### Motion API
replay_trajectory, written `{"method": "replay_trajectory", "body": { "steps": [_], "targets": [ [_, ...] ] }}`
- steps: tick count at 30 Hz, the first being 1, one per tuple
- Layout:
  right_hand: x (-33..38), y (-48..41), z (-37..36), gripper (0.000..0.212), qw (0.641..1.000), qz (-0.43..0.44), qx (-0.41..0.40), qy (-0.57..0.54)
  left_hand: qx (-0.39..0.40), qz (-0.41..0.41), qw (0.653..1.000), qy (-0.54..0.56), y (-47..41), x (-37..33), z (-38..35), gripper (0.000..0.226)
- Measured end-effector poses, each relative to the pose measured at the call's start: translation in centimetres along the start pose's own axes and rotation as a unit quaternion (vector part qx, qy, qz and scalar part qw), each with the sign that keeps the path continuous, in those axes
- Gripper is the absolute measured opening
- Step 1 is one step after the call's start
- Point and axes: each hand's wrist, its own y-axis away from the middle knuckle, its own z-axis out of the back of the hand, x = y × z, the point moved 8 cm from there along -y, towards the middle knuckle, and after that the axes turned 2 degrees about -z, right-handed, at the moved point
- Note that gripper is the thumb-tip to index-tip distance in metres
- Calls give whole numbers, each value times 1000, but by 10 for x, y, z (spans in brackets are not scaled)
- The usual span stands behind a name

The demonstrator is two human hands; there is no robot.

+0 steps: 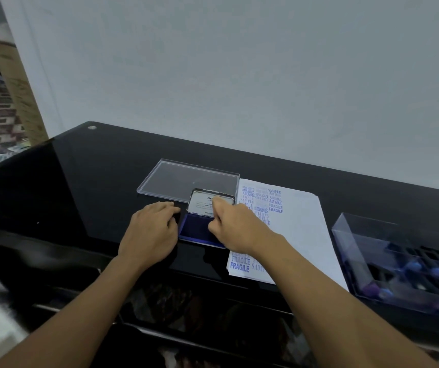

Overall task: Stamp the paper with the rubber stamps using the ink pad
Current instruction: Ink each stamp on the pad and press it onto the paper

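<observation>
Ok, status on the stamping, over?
Left hand resting at left edge of ink pad. Right hand pinching its raised lid. No stamp held; stamps in clear box. Paper part stamped, nothing in the way.

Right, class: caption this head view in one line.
Left hand rests beside the open ink pad, right hand at its raised lid, beside stamped paper.

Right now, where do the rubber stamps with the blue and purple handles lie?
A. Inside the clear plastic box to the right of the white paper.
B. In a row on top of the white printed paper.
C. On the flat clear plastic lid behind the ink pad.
A: the blue and purple stamp handles show through the wall of the clear plastic box, which stands on the black glossy table right of the white paper.
</observation>
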Motion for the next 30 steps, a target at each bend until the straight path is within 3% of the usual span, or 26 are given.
{"method": "replay_trajectory", "body": {
  "steps": [16, 30],
  "targets": [
    [5, -8, -3, 9, 1000, -9, 18, 12, 5, -10, 999, -46, -1, -1, -6, 43],
    [-4, -2, -3, 9, 999, -12, 9, -46, 5, -12, 998, -56, 1, -2, -6, 43]
  ]
}}
